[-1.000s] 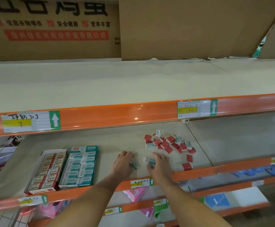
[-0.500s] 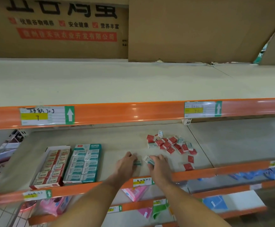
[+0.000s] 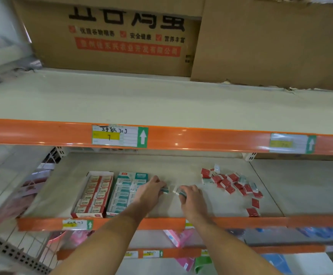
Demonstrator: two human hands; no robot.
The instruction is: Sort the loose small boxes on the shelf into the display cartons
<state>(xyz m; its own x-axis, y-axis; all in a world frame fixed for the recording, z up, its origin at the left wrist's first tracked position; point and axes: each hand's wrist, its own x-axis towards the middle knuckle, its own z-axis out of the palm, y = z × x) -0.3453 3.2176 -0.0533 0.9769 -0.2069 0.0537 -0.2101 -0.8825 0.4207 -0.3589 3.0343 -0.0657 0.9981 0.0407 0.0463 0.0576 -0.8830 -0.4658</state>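
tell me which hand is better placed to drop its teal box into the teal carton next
Left. The left hand holds a teal box right beside the teal carton; the right hand sits farther off, toward the loose pile.

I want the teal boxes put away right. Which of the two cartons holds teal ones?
The right-hand carton, beside the left hand. Its boxes and rim are teal and white; the carton to its left holds red ones.

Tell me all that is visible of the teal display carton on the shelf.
The teal display carton is an open cardboard tray, teal and white, lying flat on the beige shelf. Rows of small teal-and-white boxes fill it. Its left side meets the red display carton. The left hand overlaps its right edge.
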